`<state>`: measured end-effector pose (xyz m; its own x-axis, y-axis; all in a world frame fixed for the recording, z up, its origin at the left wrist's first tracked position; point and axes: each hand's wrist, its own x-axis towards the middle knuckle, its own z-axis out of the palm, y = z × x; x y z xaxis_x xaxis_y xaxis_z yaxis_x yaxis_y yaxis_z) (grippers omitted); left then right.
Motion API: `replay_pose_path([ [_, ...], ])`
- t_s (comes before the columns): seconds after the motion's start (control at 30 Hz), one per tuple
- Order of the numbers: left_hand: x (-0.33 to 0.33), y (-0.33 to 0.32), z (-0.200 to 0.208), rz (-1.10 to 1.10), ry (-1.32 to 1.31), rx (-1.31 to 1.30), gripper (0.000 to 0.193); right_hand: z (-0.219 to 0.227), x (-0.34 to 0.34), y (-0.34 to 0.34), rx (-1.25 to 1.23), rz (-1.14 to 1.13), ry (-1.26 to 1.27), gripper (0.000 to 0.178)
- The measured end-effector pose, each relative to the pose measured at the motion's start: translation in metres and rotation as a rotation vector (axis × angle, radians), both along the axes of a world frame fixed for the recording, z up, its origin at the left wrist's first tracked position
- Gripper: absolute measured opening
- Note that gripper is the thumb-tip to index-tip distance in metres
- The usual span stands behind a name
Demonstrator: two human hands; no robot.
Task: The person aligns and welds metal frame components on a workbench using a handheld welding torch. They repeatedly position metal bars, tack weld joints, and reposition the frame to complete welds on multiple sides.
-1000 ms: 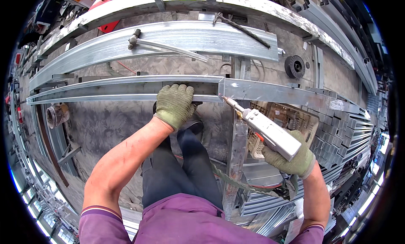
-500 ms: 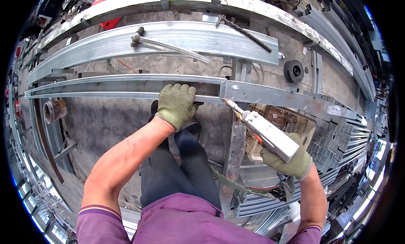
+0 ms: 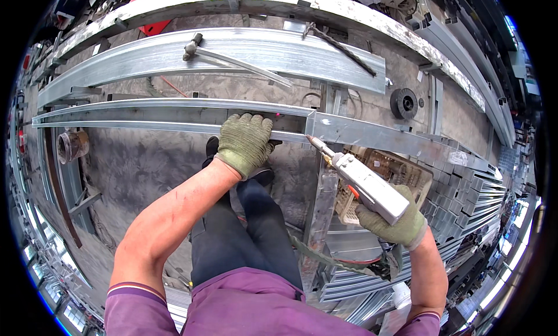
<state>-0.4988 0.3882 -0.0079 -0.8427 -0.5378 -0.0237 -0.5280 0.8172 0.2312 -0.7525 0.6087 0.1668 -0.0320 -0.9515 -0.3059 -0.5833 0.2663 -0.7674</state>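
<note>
My left hand (image 3: 246,139), in a green knit glove, is closed over the near edge of a long galvanized steel channel (image 3: 168,106), with its fingers inside the trough. Something small and black pokes out beside that hand, mostly hidden. My right hand (image 3: 395,220), gloved alike, grips a grey-white handheld welding gun (image 3: 369,185) with an orange-red trigger. The gun's narrow copper-coloured tip is at the lower corner of the joint where the channel meets a flat-faced steel tube (image 3: 372,131). A tiny red light spot shows inside the channel near my left fingers.
Beyond lies a wide steel section (image 3: 244,48) bearing a hammer (image 3: 232,61) and a dark twisted rod (image 3: 340,48). A black spool (image 3: 404,103) sits farther right. Beneath the gun stands a plastic crate (image 3: 407,170); stacked steel tubes (image 3: 465,185) are at right, a bucket (image 3: 72,146) at left.
The whole view has shifted slightly. Both hands keep their grips, and the gun's tip stays at the same joint corner.
</note>
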Motion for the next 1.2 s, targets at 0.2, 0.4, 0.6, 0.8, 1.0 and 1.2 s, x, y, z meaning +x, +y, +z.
replay_pose_path([
  [0.2,0.0006,0.0004,-0.0031,0.000,0.006,-0.005,0.041,-0.0022,-0.0023,0.0034,0.016,0.038,0.038,0.027],
  [0.4,-0.0001,0.0002,-0.0002,-0.004,0.002,-0.008,0.041,-0.0039,-0.0015,0.0066,0.026,0.002,0.002,0.028],
  [0.6,0.0003,0.0007,-0.0008,-0.003,0.015,-0.011,0.041,-0.0014,0.0017,0.0038,0.029,-0.013,0.014,0.029],
  [0.8,0.0014,0.0008,-0.0034,-0.007,0.013,-0.012,0.042,-0.0022,0.0034,0.0047,0.050,-0.022,0.030,0.028],
  [1.0,0.0023,0.0003,-0.0048,-0.016,-0.018,-0.003,0.038,-0.0011,0.0060,0.0022,0.046,-0.018,0.045,0.028],
  [1.2,0.0021,0.0000,-0.0051,-0.020,-0.012,-0.028,0.033,-0.0045,0.0047,0.0047,0.004,0.020,0.083,0.029],
])
